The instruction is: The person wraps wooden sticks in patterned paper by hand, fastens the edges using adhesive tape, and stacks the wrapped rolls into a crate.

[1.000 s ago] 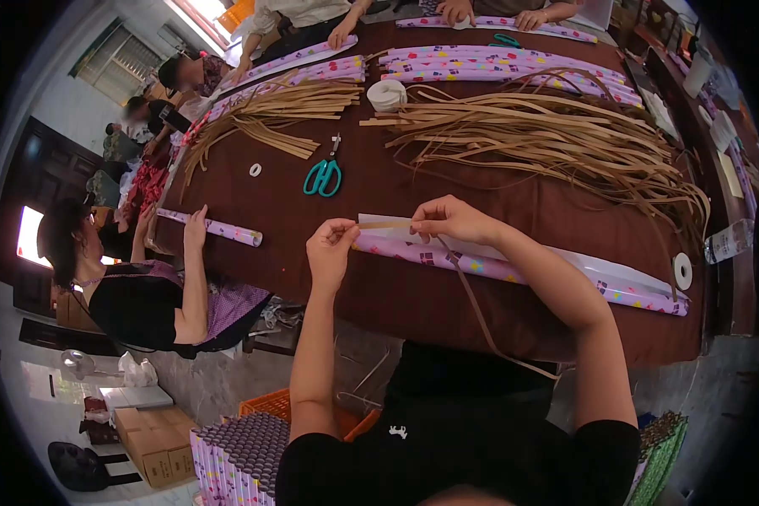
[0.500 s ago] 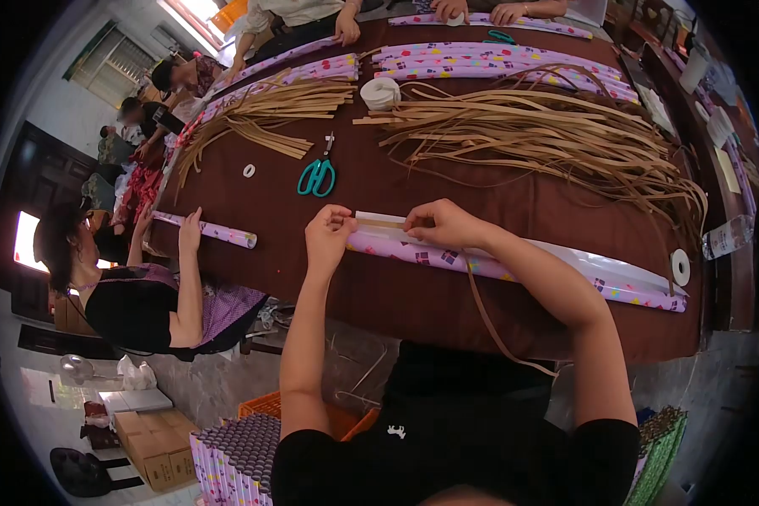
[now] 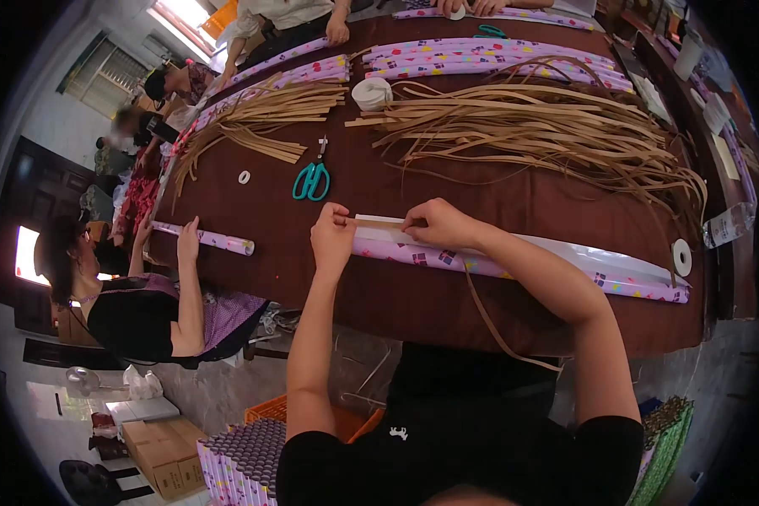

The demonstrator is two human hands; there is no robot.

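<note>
A lilac patterned wrapping-paper roll (image 3: 413,255) lies across the front of the table, its white inner side (image 3: 565,253) partly unrolled. Along that white edge, a thin brown strip (image 3: 379,223) is stretched between my hands. My left hand (image 3: 332,240) pinches the strip's end at the roll's left end. Thumb and fingers of my right hand (image 3: 443,226) are closed on the same strip farther right. From below the right hand, a length of brown strip (image 3: 485,316) hangs over the roll and past the table edge.
Teal scissors (image 3: 312,179), a small white ring (image 3: 244,177) and a white tape roll (image 3: 681,257) lie around. Bundles of brown strips (image 3: 523,126) and patterned rolls (image 3: 489,66) lie behind. A co-worker (image 3: 143,312) holds another roll at left; a plastic bottle (image 3: 728,226) is at right.
The view has shifted slightly. Both hands keep their pinch on the strip, and the left wrist has turned a little; otherwise the roll and strip look nearly the same.
</note>
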